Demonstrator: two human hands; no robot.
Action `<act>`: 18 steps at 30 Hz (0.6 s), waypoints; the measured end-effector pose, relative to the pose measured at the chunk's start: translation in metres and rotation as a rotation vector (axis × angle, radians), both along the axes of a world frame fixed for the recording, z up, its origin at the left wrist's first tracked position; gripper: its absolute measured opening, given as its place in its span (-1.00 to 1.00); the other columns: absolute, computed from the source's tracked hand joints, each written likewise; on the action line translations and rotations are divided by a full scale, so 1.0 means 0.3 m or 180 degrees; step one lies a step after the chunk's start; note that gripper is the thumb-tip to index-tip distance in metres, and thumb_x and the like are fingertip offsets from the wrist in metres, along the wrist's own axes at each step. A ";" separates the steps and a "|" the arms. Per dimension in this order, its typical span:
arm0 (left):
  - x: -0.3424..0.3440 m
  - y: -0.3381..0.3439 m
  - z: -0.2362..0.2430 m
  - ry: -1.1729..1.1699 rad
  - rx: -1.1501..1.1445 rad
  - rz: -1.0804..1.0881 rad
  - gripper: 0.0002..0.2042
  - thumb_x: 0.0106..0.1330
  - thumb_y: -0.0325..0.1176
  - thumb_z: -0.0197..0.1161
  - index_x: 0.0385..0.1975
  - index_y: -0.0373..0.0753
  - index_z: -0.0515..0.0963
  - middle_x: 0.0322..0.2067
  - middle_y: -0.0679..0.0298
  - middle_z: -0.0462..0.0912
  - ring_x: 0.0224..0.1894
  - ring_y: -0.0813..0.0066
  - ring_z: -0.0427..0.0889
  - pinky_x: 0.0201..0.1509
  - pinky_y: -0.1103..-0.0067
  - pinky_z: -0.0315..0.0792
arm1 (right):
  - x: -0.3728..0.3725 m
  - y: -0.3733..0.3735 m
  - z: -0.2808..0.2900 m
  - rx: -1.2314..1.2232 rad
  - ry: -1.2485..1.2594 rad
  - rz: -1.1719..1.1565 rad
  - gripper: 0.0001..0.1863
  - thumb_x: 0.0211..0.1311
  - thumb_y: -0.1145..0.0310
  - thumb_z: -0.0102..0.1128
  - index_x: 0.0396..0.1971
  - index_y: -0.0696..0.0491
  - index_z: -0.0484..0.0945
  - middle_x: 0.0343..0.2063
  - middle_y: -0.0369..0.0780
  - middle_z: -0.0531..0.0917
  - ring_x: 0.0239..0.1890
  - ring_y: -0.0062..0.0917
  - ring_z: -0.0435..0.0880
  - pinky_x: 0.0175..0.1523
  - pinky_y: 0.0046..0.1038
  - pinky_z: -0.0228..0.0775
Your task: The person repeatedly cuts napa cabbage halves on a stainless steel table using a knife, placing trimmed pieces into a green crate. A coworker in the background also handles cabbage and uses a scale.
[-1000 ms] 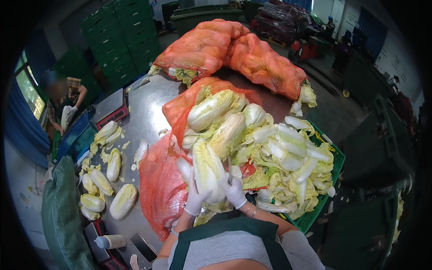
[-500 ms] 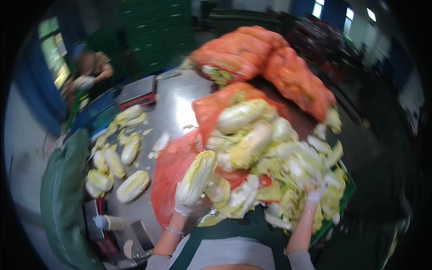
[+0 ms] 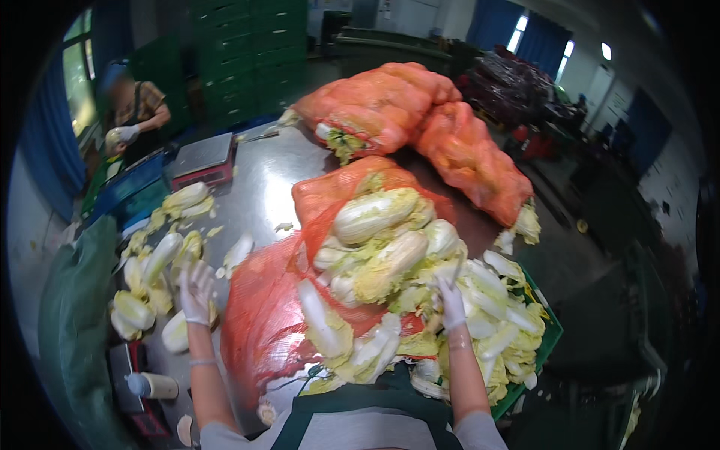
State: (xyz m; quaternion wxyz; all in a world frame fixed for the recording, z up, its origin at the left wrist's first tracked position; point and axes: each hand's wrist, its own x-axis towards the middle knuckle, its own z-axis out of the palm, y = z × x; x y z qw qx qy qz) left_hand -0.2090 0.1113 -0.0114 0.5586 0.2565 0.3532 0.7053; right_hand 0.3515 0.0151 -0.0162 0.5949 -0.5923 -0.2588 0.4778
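Note:
My left hand (image 3: 196, 294), in a white glove, is over the group of trimmed napa cabbages on the left of the metal table. Its fingers are spread and it holds nothing. One pale cabbage (image 3: 174, 334) lies partly behind the wrist, and another cabbage (image 3: 162, 255) rests just beyond the fingers. My right hand (image 3: 450, 306), gloved too, is at the right side of the orange mesh bag (image 3: 330, 196), its fingers apart beside the loose leaves. Whole napa cabbages (image 3: 373, 216) spill from the bag's mouth. Stripped outer leaves (image 3: 491, 292) are heaped to the right.
A green crate (image 3: 553, 334) sits under the leaf heap. Two full orange mesh bags (image 3: 375, 101) (image 3: 474, 161) lie at the far side. A scale (image 3: 202, 157), a white bottle (image 3: 152, 385) and a green sack (image 3: 71, 322) line the left. A co-worker (image 3: 135, 112) stands far left.
My left hand has moved left from above the mesh and let go of the cabbage it held. My right hand has moved from the leaf heap left toward the bag's mouth.

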 end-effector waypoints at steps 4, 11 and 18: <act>0.391 -0.031 -0.028 0.1501 -0.0757 -0.1453 -0.52 0.25 -0.20 0.07 0.14 -0.24 0.25 -0.17 0.20 0.56 -0.12 0.40 0.53 -0.05 0.54 0.41 | 0.022 0.272 -0.005 0.0001 -0.1502 -0.0176 -0.39 0.09 0.04 0.17 0.06 0.11 0.34 -0.38 -0.24 0.55 -0.61 -0.70 0.42 -0.56 -0.66 0.29; 0.861 -0.157 -0.217 0.1522 -0.0455 -0.2663 -0.48 0.22 -0.29 0.15 0.15 -0.35 0.22 -0.06 0.07 0.45 -0.12 0.40 0.51 0.02 0.57 0.36 | 0.049 0.405 -0.079 -0.0392 -0.1215 0.0184 -0.42 0.02 0.13 0.26 -0.02 0.18 0.38 -0.40 -0.27 0.57 -0.47 -0.64 0.53 -0.41 -0.62 0.38; 0.871 -0.143 -0.162 0.3400 0.0890 -0.1914 -0.17 -0.07 -0.22 0.42 0.19 -0.35 0.11 0.03 -0.02 0.36 0.04 0.30 0.41 0.11 0.54 0.30 | -0.127 0.108 -0.029 0.0897 -0.0666 0.1251 -0.30 -0.09 0.43 0.31 0.14 0.10 0.25 -0.09 -0.27 0.46 -0.26 -0.68 0.48 -0.18 -0.64 0.36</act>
